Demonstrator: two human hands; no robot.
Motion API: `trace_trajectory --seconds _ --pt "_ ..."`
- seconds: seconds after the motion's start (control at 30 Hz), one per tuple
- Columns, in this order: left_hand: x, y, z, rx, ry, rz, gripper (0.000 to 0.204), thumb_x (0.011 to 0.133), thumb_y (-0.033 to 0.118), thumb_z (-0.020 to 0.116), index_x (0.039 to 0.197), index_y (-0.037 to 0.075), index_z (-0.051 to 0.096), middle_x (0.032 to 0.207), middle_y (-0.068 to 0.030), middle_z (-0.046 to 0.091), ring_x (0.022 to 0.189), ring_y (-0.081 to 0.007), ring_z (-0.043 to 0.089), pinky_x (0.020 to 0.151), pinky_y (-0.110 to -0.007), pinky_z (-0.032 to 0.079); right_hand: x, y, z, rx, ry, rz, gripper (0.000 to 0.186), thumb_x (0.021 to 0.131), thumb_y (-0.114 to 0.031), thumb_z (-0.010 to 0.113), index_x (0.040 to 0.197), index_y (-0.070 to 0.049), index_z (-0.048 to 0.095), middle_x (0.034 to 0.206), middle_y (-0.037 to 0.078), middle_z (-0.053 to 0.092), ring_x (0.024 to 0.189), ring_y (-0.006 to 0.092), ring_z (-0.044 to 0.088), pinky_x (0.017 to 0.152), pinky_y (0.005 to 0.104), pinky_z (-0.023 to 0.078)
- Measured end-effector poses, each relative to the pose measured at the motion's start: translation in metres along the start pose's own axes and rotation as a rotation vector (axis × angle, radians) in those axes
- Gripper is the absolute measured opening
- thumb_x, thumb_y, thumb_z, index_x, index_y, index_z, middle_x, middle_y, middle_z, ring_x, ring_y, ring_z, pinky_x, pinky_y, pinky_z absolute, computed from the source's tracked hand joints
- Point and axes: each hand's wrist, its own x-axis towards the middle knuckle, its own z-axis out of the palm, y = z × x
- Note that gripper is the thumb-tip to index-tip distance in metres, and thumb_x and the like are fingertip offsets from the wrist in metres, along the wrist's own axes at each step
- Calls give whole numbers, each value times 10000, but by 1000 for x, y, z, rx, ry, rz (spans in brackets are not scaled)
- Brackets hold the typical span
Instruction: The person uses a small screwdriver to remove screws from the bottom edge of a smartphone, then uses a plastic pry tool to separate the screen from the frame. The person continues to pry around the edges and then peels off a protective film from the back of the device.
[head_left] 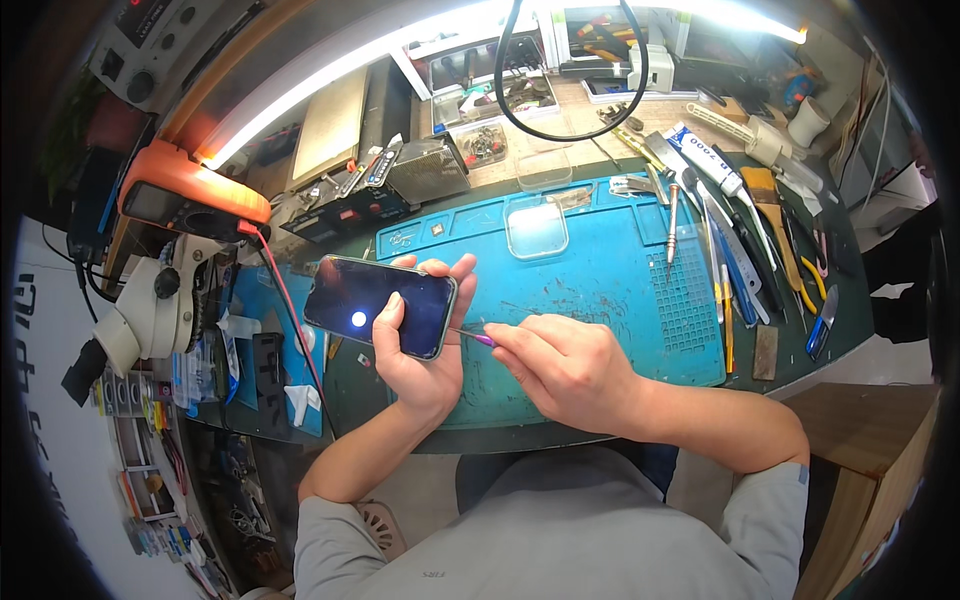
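The left hand (422, 372) grips 1 dark phone (345, 290) near the left end of the blue mat (600, 255), thumb on the screen, other fingers behind. The right hand (575, 370) pinches a purple-handled tool (485, 340), pointing left toward the phone's near right edge; I cannot tell whether they touch.

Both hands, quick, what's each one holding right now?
Left hand: closed, holding a phone.
Right hand: closed, pinching a slim purple tool.
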Motion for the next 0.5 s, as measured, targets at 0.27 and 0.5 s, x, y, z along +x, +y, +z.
trace_trajectory --seconds 0.27,0.5 --pt "0 0 0 -3 2 -11 428 1003 225 428 1361 -9 412 1216 -182 571 1324 -430 533 1121 -484 504 -1 2 3 -24 14 -25 221 874 -83 720 1071 6 673 800 81 609 686 232 644 554 343 549" --pt "1 1 -3 -15 -20 -36 440 1003 225 430 1370 -16 410 1230 -189 572 1334 -438 523 1118 -492 503 0 1 0 -6 14 -15 221 868 -71 733 1074 -8 685 797 80 610 681 236 640 555 346 539"
